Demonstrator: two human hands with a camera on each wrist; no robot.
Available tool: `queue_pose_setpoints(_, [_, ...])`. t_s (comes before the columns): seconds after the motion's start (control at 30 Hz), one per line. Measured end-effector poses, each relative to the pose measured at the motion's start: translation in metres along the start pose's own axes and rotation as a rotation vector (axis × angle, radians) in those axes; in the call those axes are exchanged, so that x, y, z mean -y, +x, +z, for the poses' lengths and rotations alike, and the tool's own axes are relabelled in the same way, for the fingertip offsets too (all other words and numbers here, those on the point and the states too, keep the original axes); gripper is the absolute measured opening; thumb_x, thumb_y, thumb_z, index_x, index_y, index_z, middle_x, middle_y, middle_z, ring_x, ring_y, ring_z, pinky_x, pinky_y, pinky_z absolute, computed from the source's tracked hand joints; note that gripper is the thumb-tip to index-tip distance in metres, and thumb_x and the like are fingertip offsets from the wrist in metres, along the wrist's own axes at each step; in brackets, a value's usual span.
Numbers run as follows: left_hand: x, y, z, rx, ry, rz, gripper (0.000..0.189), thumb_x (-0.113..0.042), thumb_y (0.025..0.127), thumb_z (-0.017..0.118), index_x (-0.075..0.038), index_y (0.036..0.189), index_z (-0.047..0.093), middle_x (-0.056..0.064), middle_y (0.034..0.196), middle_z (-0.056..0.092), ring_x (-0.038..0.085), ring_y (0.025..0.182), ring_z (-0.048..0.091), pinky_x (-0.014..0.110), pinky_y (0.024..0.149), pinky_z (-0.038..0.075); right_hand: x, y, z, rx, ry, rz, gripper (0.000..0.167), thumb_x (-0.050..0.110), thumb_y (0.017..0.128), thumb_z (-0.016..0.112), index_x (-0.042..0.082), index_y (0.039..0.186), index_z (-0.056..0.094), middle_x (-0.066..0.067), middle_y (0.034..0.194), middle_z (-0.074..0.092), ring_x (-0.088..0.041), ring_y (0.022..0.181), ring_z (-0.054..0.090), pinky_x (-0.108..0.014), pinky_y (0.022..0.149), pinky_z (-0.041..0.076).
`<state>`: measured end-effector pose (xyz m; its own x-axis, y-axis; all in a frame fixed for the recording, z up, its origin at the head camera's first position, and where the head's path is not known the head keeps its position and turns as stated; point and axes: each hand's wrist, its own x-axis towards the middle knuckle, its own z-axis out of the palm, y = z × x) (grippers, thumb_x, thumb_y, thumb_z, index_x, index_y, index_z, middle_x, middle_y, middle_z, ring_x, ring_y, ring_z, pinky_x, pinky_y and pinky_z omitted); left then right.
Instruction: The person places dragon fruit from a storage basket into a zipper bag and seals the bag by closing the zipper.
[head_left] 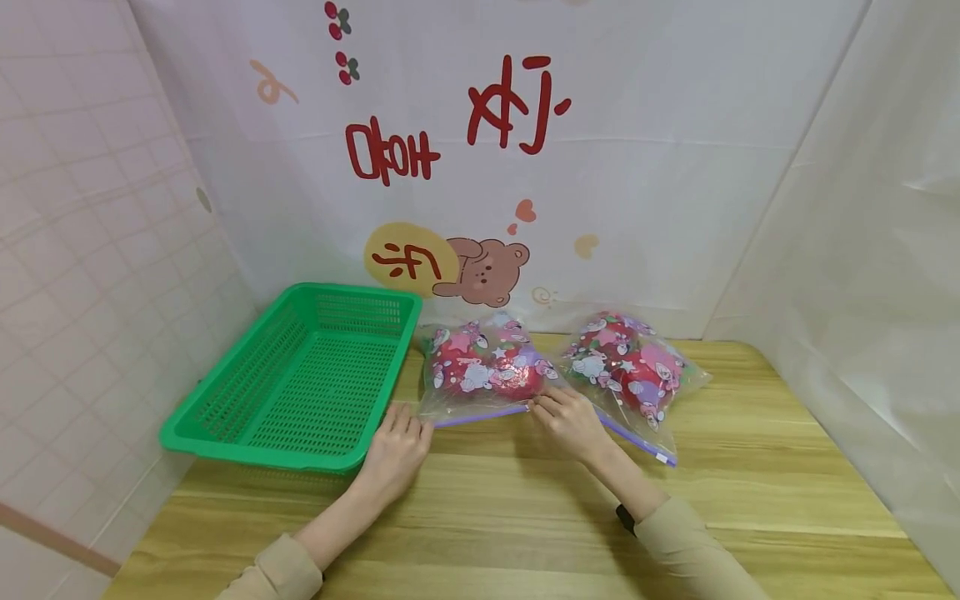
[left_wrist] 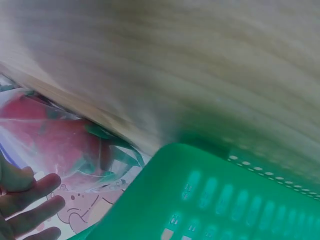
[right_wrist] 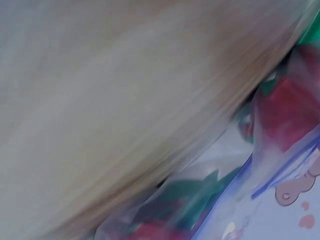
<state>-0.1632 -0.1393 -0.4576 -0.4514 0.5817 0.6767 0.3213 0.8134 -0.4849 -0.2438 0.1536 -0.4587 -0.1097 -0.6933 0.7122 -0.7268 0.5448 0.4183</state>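
A clear printed zip bag [head_left: 480, 367] with a purple zip strip lies on the table, holding red round things with green parts. At its front left corner my left hand [head_left: 396, 442] pinches the end of the zip between thumb and index finger; the other fingers [left_wrist: 37, 217] stretch out loosely. Farther along the same strip, the fingers of my right hand [head_left: 570, 421] pinch the zip, covering what is under them. A second similar zip bag [head_left: 630, 367] lies just to the right, its strip [head_left: 637, 442] showing a white slider near the right end.
A green plastic basket [head_left: 401, 358] with slotted walls stands at the left, close beside my left hand. The wooden table [head_left: 495, 517] ends against a printed cloth backdrop [head_left: 645, 208]. Pale cloth walls [head_left: 862, 292] flank the right side.
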Motion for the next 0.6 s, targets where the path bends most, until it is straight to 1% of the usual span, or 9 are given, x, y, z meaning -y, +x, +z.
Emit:
queue_pose_setpoints(0.1, [0.000,-0.001,0.000,0.001,-0.001,0.001,0.050,0.006,0.093,0.013,-0.006,0.074,0.057,0.011,0.070,0.069,0.027,0.083,0.070,0.039,0.085,0.056,-0.009,-0.011,-0.007,0.032,-0.024,0.006,0.011,0.009,0.081,0.064,0.005,0.074,0.072,-0.004,0.069,0.071,-0.017,0.064,0.064,-0.026,0.058,0.053])
queue_pose_setpoints(0.2, [0.001,-0.003,-0.002,0.024,-0.007,-0.003,0.050,0.006,0.092,0.011,-0.005,0.075,0.057,0.012,0.072,0.069,0.027,0.084,0.070,0.040,0.087,0.055,-0.020,-0.023,-0.016,0.057,-0.052,0.034,0.010,0.009,0.078,0.065,0.003,0.075,0.072,-0.005,0.069,0.071,-0.019,0.064,0.064,-0.028,0.056,0.054])
queue_pose_setpoints(0.33, [0.004,-0.005,-0.003,0.042,-0.010,-0.006,0.053,0.006,0.092,0.008,-0.004,0.075,0.058,0.013,0.073,0.070,0.028,0.085,0.070,0.041,0.088,0.055,-0.031,-0.036,-0.025,0.054,-0.070,0.065,0.006,0.005,0.075,0.064,0.002,0.071,0.069,-0.006,0.067,0.069,-0.021,0.063,0.064,-0.031,0.053,0.053])
queue_pose_setpoints(0.4, [0.004,-0.006,-0.003,0.045,-0.009,-0.008,0.054,0.006,0.092,0.008,-0.004,0.074,0.058,0.013,0.074,0.070,0.028,0.086,0.070,0.041,0.088,0.055,-0.034,-0.039,-0.026,0.051,-0.070,0.063,0.008,0.003,0.076,0.062,0.002,0.070,0.067,-0.006,0.066,0.067,-0.021,0.063,0.063,-0.031,0.052,0.053])
queue_pose_setpoints(0.47, [0.003,-0.006,-0.003,0.047,-0.009,-0.014,0.053,0.006,0.092,0.010,-0.005,0.075,0.059,0.014,0.074,0.070,0.028,0.086,0.070,0.041,0.088,0.055,-0.034,-0.041,-0.026,0.054,-0.071,0.050,0.014,0.003,0.081,0.057,0.002,0.071,0.066,-0.006,0.067,0.067,-0.021,0.064,0.063,-0.030,0.053,0.053])
queue_pose_setpoints(0.53, [0.002,-0.006,-0.003,0.061,-0.015,-0.030,0.044,0.007,0.091,0.019,-0.004,0.075,0.059,0.014,0.074,0.070,0.029,0.087,0.070,0.041,0.089,0.054,-0.034,-0.042,-0.026,0.057,-0.075,0.044,0.021,0.005,0.087,0.051,0.002,0.073,0.066,-0.006,0.068,0.067,-0.020,0.065,0.063,-0.030,0.054,0.053])
queue_pose_setpoints(0.6, [0.001,-0.005,-0.006,0.102,-0.030,-0.054,0.026,0.007,0.087,0.037,-0.004,0.077,0.059,0.014,0.076,0.071,0.030,0.089,0.069,0.041,0.090,0.054,-0.033,-0.043,-0.026,0.058,-0.075,0.048,0.025,0.006,0.091,0.048,0.002,0.074,0.067,-0.005,0.069,0.067,-0.020,0.066,0.062,-0.029,0.054,0.053])
